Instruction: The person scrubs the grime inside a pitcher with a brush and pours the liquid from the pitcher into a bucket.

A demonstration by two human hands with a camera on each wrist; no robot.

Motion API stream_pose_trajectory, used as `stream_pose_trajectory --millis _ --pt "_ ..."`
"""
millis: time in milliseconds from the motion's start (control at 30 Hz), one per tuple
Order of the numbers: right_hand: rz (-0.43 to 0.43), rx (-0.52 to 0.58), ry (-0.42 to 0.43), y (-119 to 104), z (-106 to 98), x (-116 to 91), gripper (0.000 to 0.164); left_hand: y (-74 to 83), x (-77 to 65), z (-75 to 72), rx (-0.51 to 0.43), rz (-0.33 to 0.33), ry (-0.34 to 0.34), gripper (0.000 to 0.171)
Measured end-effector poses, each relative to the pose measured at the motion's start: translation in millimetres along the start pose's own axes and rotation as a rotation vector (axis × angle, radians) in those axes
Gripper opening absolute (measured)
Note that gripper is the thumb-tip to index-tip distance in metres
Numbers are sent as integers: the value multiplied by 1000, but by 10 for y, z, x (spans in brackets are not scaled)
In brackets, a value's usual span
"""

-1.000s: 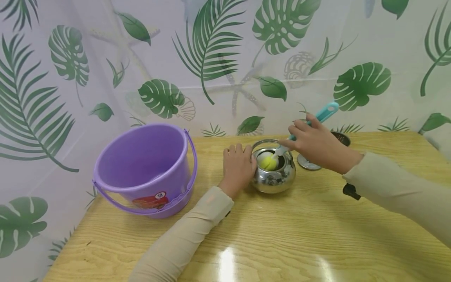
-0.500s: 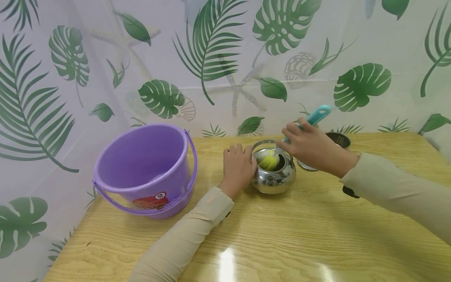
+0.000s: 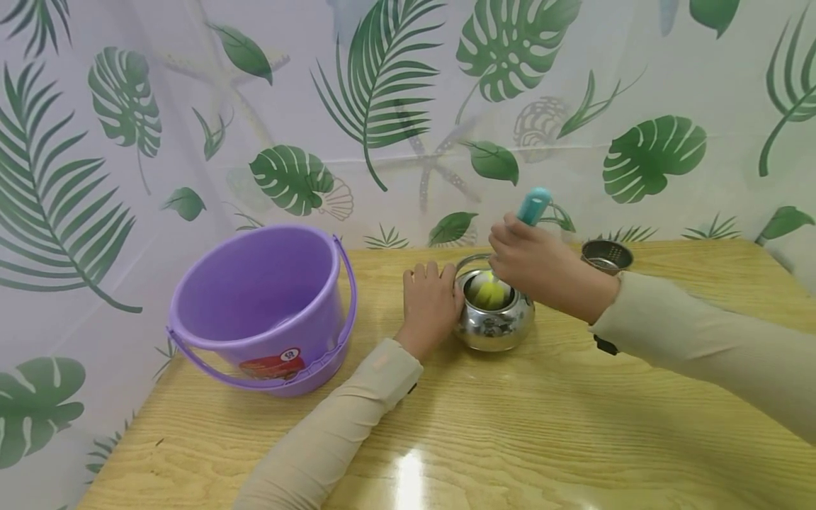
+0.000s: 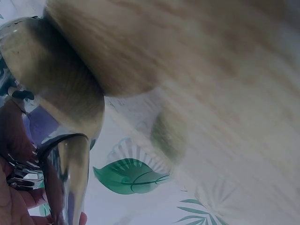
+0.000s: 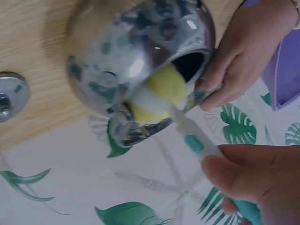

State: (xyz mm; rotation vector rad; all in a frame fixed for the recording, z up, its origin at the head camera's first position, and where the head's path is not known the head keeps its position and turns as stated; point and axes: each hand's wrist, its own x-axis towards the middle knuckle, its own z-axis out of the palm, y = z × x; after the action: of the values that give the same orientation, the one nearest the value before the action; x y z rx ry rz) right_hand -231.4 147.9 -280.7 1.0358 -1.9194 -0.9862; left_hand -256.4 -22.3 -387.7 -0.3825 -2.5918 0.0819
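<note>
A shiny steel kettle [image 3: 496,327] stands lidless on the table, its mouth upward. My left hand [image 3: 430,306] grips its left side; in the left wrist view the fingers [image 4: 33,199] wrap around the spout [image 4: 65,176]. My right hand [image 3: 542,265] holds a sponge bottle brush by its teal handle [image 3: 534,205]. The brush's yellow and white sponge head [image 3: 489,292] is inside the kettle's mouth. In the right wrist view the sponge [image 5: 169,84] sits at the opening, with thumb and fingers around the handle. The sponge's lower part is hidden inside the kettle.
A purple bucket [image 3: 255,340] with its handle down stands to the left. Behind my right forearm is a dark perforated strainer cup [image 3: 607,256]. A round steel lid [image 5: 13,96] lies on the table beside the kettle. A leaf-patterned sheet [image 3: 408,120] hangs behind.
My right hand has moved left and the brush handle has tilted more upright, while the sponge shifted within the kettle's mouth. The left hand and kettle have stayed in place.
</note>
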Motion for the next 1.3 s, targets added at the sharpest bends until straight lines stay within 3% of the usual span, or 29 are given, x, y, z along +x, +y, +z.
stream_pose_trajectory --millis 233,500,767,1033,1133,1300 --pt "-18 -69 -34 -33 -116 207 18 0 -16 11 -9 5 103 15" --pt "-74 -45 -162 -8 -208 404 16 3 -7 15 45 -2 93 16" --pt "-60 152 -171 142 -103 448 18 4 -7 -14 16 -8 45 16" --pt "-96 362 -251 307 -49 399 16 -9 -18 -15 -36 2 82 15" --pt "-85 418 -262 334 -2 376 19 -13 -14 -15 -65 1 50 15" --pt "-99 444 -211 358 104 340 22 -17 -1 -18 -77 -6 -5 17"
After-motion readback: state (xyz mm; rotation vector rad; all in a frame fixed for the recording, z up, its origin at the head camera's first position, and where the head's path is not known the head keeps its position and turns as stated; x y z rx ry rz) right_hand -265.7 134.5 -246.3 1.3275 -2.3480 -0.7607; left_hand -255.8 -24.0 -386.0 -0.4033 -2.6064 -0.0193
